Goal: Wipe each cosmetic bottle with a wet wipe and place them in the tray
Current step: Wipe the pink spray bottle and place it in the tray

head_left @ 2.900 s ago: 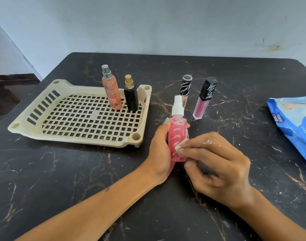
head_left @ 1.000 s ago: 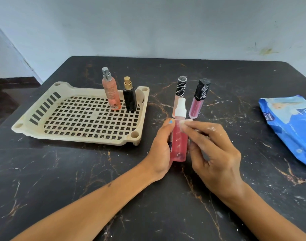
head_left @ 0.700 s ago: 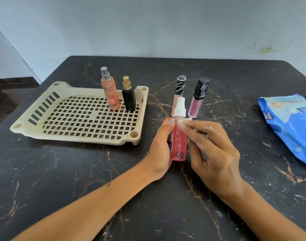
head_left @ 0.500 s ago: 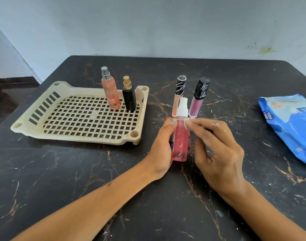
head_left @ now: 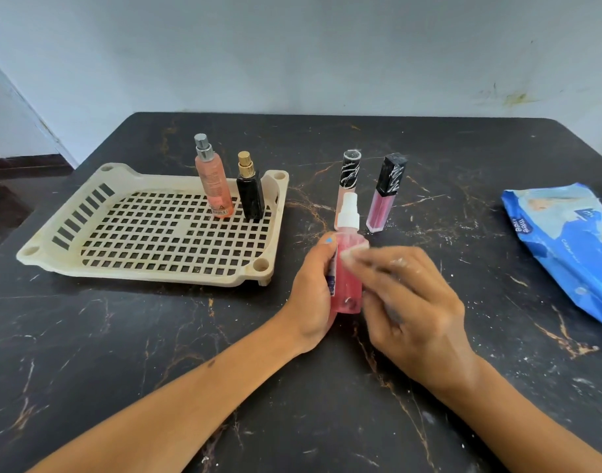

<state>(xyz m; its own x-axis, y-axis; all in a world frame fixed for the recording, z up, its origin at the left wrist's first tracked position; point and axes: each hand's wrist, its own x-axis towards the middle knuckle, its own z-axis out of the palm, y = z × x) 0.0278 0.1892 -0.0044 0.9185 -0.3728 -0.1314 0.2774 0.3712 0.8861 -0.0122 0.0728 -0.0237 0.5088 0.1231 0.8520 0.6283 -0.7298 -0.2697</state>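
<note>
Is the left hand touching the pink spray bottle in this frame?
Touching. The head view shows the left hand wrapped around the pink spray bottle, thumb pressed on its upper body, with no gap visible between them.

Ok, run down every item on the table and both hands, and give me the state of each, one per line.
Pink spray bottle: upright, held, being wiped.
Left hand: grip closed round the pink spray bottle.
Right hand: pressing a wipe to the bottle, blurred.
Peach bottle: standing in the tray.
Black bottle: standing in the tray.
Tray: holds two bottles.
Two lip gloss tubes: upright on the table, smeared caps.
Wipes pack: lying flat.
</note>
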